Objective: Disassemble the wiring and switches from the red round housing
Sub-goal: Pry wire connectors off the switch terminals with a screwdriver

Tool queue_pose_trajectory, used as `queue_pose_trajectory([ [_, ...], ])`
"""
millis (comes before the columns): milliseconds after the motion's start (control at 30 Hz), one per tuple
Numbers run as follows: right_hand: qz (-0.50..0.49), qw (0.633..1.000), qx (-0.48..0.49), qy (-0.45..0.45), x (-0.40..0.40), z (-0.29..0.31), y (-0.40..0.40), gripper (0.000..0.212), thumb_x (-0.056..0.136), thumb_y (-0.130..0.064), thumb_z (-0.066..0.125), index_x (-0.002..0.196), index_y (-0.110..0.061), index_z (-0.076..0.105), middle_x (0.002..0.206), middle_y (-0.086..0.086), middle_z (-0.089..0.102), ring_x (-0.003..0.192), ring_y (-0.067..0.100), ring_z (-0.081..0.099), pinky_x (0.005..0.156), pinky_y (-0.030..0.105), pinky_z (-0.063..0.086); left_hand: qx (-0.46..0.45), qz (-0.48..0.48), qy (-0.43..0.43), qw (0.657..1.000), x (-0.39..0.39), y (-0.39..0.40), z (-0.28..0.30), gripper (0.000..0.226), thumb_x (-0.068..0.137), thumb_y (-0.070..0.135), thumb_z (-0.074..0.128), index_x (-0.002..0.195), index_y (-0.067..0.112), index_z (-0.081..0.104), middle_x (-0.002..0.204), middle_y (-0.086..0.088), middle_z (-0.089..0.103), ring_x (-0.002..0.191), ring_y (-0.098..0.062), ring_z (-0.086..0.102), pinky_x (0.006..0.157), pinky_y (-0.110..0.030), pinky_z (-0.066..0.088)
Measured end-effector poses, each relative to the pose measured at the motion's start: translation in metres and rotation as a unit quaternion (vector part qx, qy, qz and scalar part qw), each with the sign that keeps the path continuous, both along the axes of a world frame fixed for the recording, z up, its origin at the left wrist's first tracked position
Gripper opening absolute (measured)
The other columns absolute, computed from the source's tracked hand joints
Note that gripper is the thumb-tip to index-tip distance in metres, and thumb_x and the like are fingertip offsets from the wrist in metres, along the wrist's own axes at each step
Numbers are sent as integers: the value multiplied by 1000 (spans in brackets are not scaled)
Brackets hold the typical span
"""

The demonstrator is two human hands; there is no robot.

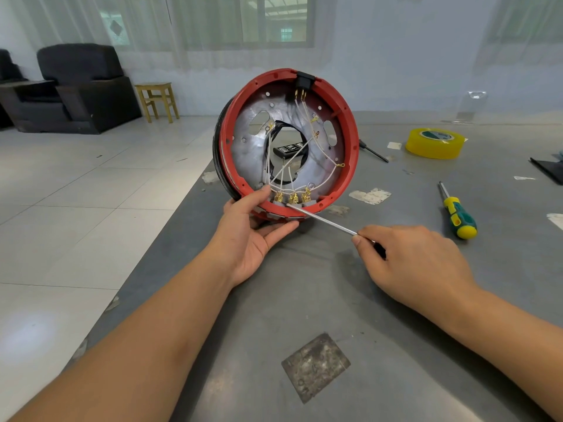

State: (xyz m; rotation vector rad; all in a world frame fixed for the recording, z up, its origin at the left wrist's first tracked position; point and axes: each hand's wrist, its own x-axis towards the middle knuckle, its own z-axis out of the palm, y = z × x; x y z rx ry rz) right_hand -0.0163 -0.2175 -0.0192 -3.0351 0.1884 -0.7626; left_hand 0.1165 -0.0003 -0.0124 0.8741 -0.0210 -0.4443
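The red round housing (350, 138) stands on edge on the grey table, its open side facing me. Inside, white wires (307, 123) run from a black socket (304, 80) at the top to grey switches with brass terminals (293, 198) along the bottom rim. My left hand (254, 229) grips the lower rim, thumb inside by the terminals, fingers underneath. My right hand (417, 260) holds a thin screwdriver (323, 219) whose tip touches the switches at the middle terminal.
A green and yellow screwdriver (458, 213) lies right of the housing. A roll of yellow tape (435, 143) and a black tool (373, 150) sit further back. The table's left edge (170, 220) runs diagonally beside my left arm. A chair and stool stand on the floor beyond.
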Motion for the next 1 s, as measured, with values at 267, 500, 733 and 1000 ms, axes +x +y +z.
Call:
queue_pose_trajectory([
  [267, -2, 999, -25, -28, 0, 0, -1, 38, 99, -60, 33, 91, -38, 62, 68, -12, 61, 63, 19, 59, 45, 20, 19, 173, -34, -69, 982, 12, 23, 10, 60, 86, 31, 86, 137, 12, 61, 108, -13, 80, 92, -31, 80, 77, -38, 66],
  [500, 4, 999, -44, -17, 1, 2, -3, 38, 99, -62, 30, 97, -44, 63, 71, -16, 60, 63, 14, 57, 43, 20, 23, 248, -80, -64, 963, 14, 33, 15, 60, 73, 38, 89, 123, 8, 72, 98, -20, 80, 79, -25, 79, 58, -25, 61],
  [733, -5, 996, -84, -20, 3, 4, -3, 40, 98, -62, 29, 93, -44, 64, 64, -16, 56, 51, 13, 41, 42, 17, 19, 203, -109, -20, 973, 12, 34, 12, 41, 87, 15, 78, 122, -4, 69, 107, -28, 77, 95, -33, 80, 63, -25, 63],
  [1000, 28, 996, -82, -14, 3, 10, -9, 42, 100, -61, 28, 104, -45, 67, 69, -15, 59, 55, 10, 55, 40, 18, 35, 179, -128, -17, 975, 10, 38, 13, 36, 93, 19, 70, 119, -7, 69, 113, -34, 74, 102, -42, 77, 71, -34, 66],
])
